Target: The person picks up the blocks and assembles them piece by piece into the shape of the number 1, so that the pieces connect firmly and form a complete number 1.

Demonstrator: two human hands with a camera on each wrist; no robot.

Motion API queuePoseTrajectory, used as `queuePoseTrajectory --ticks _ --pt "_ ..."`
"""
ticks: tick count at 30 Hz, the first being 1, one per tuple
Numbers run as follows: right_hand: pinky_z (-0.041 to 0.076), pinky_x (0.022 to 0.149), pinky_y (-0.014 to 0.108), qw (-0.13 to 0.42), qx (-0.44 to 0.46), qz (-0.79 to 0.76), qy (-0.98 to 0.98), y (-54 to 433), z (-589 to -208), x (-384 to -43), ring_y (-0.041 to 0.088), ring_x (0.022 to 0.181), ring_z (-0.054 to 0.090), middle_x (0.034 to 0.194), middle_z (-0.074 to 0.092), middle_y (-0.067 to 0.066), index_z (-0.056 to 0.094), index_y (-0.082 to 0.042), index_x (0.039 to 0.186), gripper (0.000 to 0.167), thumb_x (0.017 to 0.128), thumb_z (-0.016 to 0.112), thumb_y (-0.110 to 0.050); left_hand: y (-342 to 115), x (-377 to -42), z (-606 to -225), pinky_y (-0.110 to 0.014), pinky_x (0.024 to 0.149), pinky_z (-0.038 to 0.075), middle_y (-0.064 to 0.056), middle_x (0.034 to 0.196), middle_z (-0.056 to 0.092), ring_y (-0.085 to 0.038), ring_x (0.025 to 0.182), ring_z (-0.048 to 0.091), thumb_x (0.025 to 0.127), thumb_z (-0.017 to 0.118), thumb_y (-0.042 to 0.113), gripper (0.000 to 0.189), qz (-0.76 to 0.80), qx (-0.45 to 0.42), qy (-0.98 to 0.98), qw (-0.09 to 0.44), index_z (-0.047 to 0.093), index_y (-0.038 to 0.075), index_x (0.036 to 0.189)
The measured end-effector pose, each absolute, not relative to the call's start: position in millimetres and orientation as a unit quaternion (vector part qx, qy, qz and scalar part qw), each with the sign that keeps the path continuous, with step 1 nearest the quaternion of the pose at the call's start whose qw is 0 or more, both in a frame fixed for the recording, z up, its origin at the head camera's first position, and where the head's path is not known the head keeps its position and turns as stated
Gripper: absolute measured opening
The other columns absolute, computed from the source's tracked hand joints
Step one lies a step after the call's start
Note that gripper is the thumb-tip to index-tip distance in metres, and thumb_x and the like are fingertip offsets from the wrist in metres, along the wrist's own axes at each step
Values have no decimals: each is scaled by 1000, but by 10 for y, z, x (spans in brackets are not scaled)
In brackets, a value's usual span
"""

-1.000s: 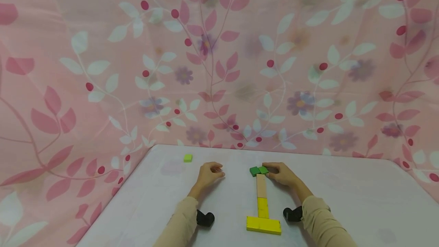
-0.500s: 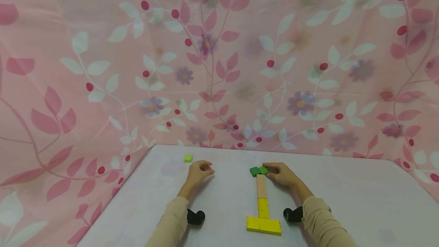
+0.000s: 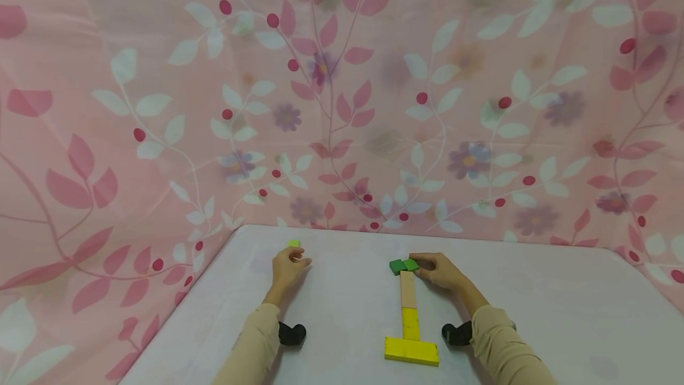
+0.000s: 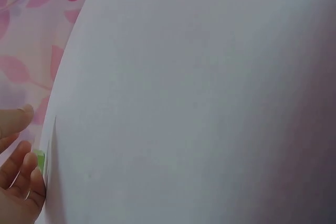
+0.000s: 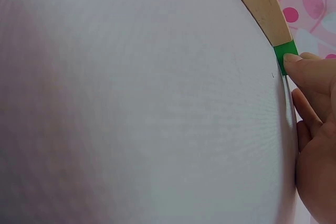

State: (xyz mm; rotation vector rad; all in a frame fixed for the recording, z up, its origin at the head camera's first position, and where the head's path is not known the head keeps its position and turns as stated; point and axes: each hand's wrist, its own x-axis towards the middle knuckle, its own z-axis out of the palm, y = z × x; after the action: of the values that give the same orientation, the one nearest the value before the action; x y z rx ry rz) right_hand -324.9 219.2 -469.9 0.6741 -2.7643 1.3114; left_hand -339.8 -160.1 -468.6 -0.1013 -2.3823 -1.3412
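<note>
In the head view my left hand point(image 3: 287, 271) hovers just in front of a lime green block point(image 3: 294, 243) and hides its lower edge. Its thumb and fingers are apart with nothing between them; the left wrist view shows the block point(image 4: 40, 159) behind the fingertips. With thumb and fingers, my right hand point(image 3: 442, 270) pinches a green block point(image 3: 411, 265), which sits against a darker green block point(image 3: 396, 267). Both lie at the far end of a plain wooden block point(image 3: 408, 290). The right wrist view has the thumb point(image 5: 292, 60) on the green block.
Nearer than the wooden block, a yellow block point(image 3: 410, 323) continues the line, ending at a wider yellow block point(image 3: 411, 352) laid crosswise. All lie on a white-covered table point(image 3: 342, 325). Behind it hangs a pink floral curtain point(image 3: 342, 135). Black wrist mounts point(image 3: 293, 334) jut from both sleeves.
My left hand has moved left, from the middle of the table to the lime green block. The right hand stays on the green block, and the row of blocks has not moved.
</note>
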Motion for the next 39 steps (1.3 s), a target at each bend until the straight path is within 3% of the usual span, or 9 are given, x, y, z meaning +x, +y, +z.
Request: queuePoseTrajectory --ticks 11,17,24,31,39 --pt "28 102 60 19 236 418 -877 2197 -4741 -3261 43 122 44 127 55 23 56 5 125 39 88 59 -6 -1720 -3441 -4696 -41 70 48 -27 94 61 -35 83 57 70 76 0 27 -464 18 -850 249 67 -11 93" --pt "28 104 58 14 228 415 -881 2217 -4752 -3280 41 124 44 128 55 22 56 5 125 39 88 61 -5 -1771 -3496 -4672 -48 81 43 -31 100 56 -40 91 53 70 76 1 34 -444 44 -857 256 65 -12 100" --pt "27 104 59 7 221 422 -880 2201 -4721 -3259 42 125 43 129 54 23 56 5 126 39 88 60 -5 -1862 -3561 -4601 -51 90 43 -33 115 55 -45 104 53 72 76 3 47 -435 33 -875 209 59 -13 113" --pt "26 105 58 7 222 421 -879 2209 -4722 -3274 42 126 42 129 54 22 56 5 126 40 88 60 -4 -1935 -3597 -4539 -51 91 44 -34 120 54 -48 108 53 75 72 3 50 -409 10 -896 170 54 -15 119" --pt "29 102 59 20 232 416 -879 2207 -4722 -3259 42 123 44 127 56 23 57 5 125 39 88 61 -7 -1969 -3686 -4471 -52 100 36 -33 126 50 -49 119 44 80 65 9 53 -364 14 -923 122 49 -13 126"
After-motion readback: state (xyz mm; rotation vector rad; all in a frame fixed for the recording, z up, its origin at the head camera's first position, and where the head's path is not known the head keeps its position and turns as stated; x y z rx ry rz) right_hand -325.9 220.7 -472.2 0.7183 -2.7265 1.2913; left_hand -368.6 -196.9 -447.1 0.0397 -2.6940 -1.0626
